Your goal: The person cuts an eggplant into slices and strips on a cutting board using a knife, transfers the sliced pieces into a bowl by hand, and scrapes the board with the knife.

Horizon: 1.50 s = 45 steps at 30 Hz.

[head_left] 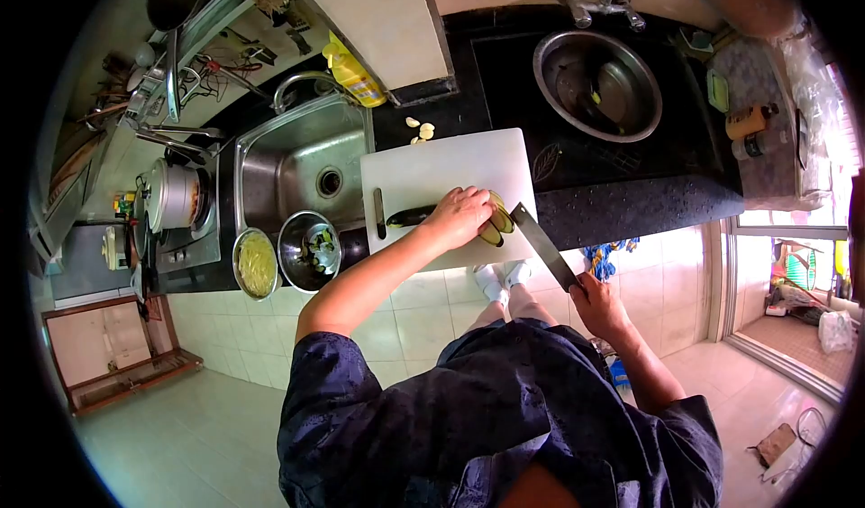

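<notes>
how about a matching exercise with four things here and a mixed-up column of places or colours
Things:
1. knife
2. pale cloves
3. cutting board
4. bottle

Places or colours:
A. beneath the green-edged slices
B. mostly yellow
C. held in the right grip
D. on the dark counter, just past the board's far edge

Pairs: 1-C, 2-D, 3-A, 4-B
</notes>
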Motion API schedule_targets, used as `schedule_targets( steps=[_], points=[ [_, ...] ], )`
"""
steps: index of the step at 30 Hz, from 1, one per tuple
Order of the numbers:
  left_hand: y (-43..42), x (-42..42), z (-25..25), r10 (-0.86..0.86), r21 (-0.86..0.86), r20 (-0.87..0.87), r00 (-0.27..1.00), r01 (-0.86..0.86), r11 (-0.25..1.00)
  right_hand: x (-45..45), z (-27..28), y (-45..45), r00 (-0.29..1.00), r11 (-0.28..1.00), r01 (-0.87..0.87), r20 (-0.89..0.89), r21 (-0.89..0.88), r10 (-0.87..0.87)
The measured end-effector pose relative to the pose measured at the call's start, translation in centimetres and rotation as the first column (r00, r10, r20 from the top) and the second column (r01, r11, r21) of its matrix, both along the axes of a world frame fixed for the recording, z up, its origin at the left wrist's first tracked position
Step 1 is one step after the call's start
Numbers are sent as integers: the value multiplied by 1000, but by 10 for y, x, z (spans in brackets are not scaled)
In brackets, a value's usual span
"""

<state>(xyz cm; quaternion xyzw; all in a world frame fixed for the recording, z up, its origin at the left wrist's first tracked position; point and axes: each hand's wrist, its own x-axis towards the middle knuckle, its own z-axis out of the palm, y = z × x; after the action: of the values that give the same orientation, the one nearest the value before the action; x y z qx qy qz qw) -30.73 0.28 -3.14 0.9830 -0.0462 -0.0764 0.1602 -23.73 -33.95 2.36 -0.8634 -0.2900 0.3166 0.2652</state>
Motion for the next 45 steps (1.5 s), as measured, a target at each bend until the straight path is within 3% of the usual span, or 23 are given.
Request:
schedule_targets(
  steps=[8,14,17,20,24,27,30,36,39,45],
  points=[
    [-1,-4,-13,-30,33,63,998,28,999,-2,-2,-1,998,999,24,-51,-23,-25],
    [4,3,-1,-156,54,-97,983,162,985,-1,0,-4,999,1000,29,-28,-1,-29],
    [16,12,6,-176,-1,-60,983,176,984,0,4,-3,999,1000,12,-38,-7,-12],
    [26,15,5,-163,57,26,986,161,985,0,5,-3,999,1000,-11,-32,-1,11],
    [29,20,4,-138,98,-166,977,155,983,-1,0,-3,1000,1000,6,-11,-3,-6],
    [29,14,-1,-94,-25,-12,996,93,995,-3,1,-4,1000,1000,23,-15,-11,-23],
    [32,14,0,-127,-13,-91,988,126,992,-3,-1,-4,999,1000,24,-26,-13,-25],
    [27,22,18,-203,-176,-89,975,185,967,-5,-10,-2,999,1000,23,-42,1,-23],
    [18,19,4,-247,-136,-8,969,244,960,-6,-7,4,999,1000,5,-51,-14,-6],
    [14,17,-14,-126,-103,59,990,132,986,-9,-9,9,998,1000,23,-59,-2,-24]
  ],
)
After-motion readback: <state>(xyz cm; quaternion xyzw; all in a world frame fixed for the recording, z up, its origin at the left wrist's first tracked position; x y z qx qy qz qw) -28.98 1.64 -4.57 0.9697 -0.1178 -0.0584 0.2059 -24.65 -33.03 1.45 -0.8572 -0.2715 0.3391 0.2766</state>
